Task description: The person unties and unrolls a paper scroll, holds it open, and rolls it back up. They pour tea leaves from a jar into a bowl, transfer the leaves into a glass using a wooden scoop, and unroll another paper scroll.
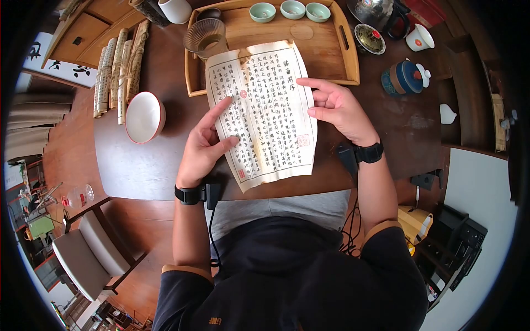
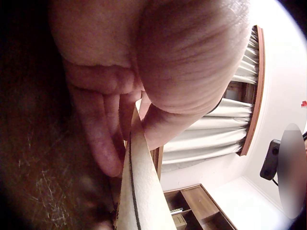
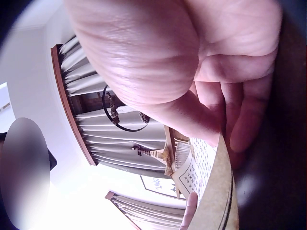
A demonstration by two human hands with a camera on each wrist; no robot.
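Note:
A sheet of aged paper (image 1: 270, 118) is held up in both hands over the near edge of the table. Columns of black handwritten characters and several red seal stamps cover it; its top edge is browned and uneven. My left hand (image 1: 203, 148) pinches the left edge, with the thumb on the written face and other fingers behind. On the opposite side, my right hand (image 1: 343, 113) grips the right edge, thumb in front near the border line. In the left wrist view the paper (image 2: 141, 187) runs between thumb and fingers; the right wrist view shows its edge (image 3: 223, 187) likewise.
Beyond the paper stands a wooden tray (image 1: 350, 55) with small green cups (image 1: 292, 9) and a ribbed glass bowl (image 1: 204, 37). At left are a white bowl (image 1: 144, 117) and rolled scrolls (image 1: 118, 71). A lidded bowl (image 1: 369, 39) and blue pot (image 1: 403, 78) stand right.

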